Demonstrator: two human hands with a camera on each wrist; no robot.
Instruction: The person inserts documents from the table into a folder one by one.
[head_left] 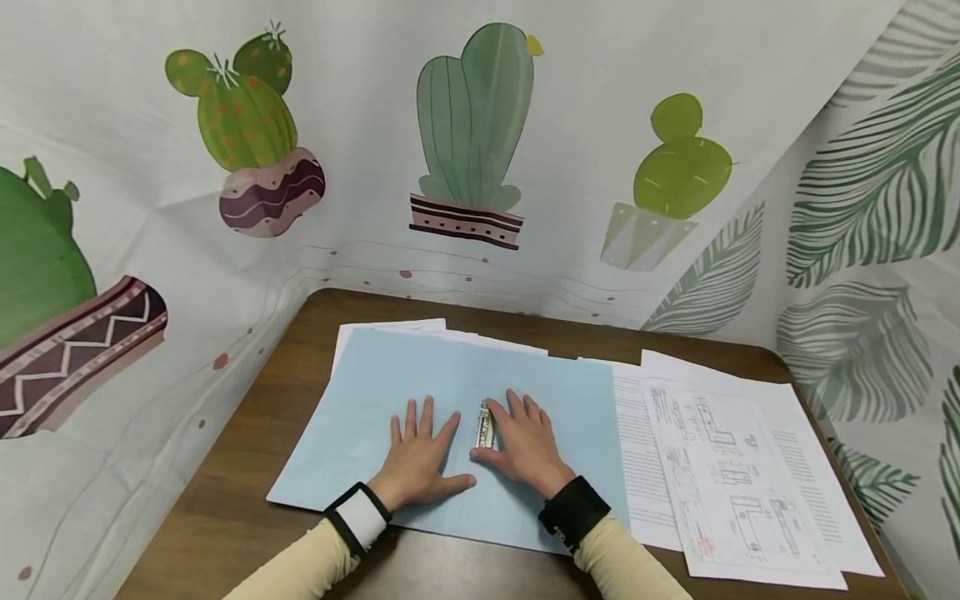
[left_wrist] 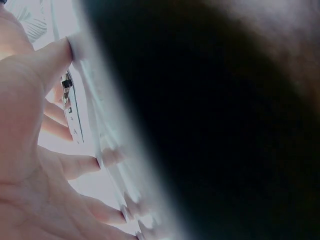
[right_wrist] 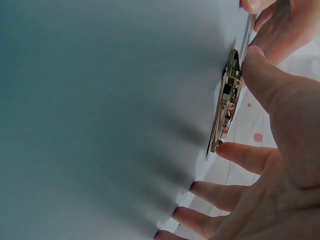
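Observation:
A light blue folder (head_left: 360, 392) lies spread flat on the table. Near its middle is a narrow metal spring clip (head_left: 485, 427), its springs visible in the right wrist view. My left hand (head_left: 416, 467) rests on the folder left of the clip with fingers spread and thumb pointing right. Over the clip's right side lies my right hand (head_left: 525, 442): the index fingertip touches the far end, and the thumb is by the near end. The right hand's other fingertips rest on the folder. In the left wrist view, the clip (left_wrist: 70, 105) shows beyond the left thumb.
White sheets (head_left: 390, 323) stick out behind the folder. Printed papers (head_left: 645, 467) and a drawing sheet (head_left: 738, 475) overlap on the right. The brown wooden table (head_left: 217, 483) shows at the left and front. A cactus-print cloth (head_left: 360, 167) hangs behind.

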